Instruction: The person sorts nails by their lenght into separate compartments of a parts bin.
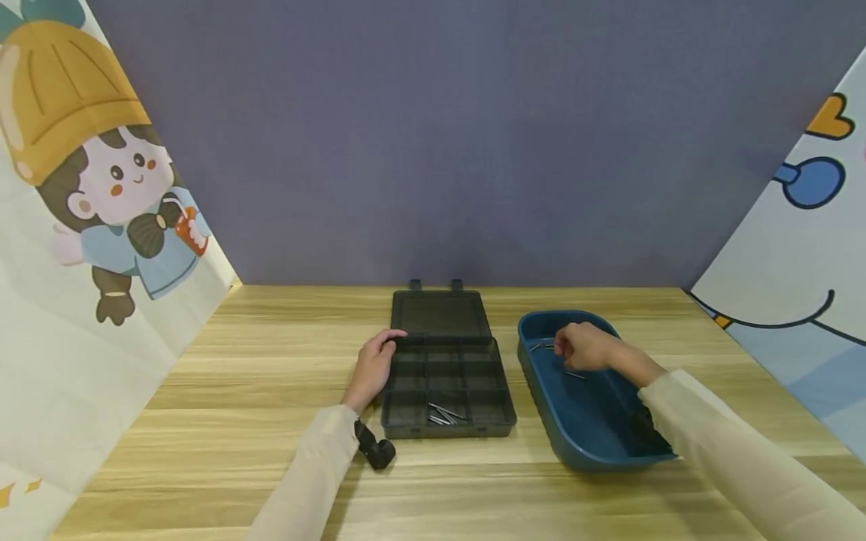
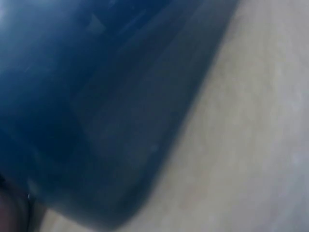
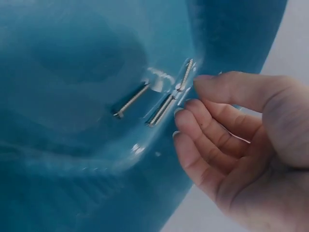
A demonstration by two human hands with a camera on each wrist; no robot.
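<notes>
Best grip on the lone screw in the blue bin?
Pinch the lone screw mid-shank, coming from above, fingers across its long sides. It's thin and lies lengthwise on the floor of the blue bin, with a bare strip along each side. The other screws sit closer to the wall.

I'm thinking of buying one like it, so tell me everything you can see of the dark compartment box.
The compartment box is dark grey, apparently slightly see-through plastic. Its lid is open, laid back on the far side, with two small latches at the far edge. Thin dividers split the shallow base; slender silvery screws lie in the near middle compartment. It sits on the wood-grain table, left of the blue tray; the left hand touches its far left corner.
</notes>
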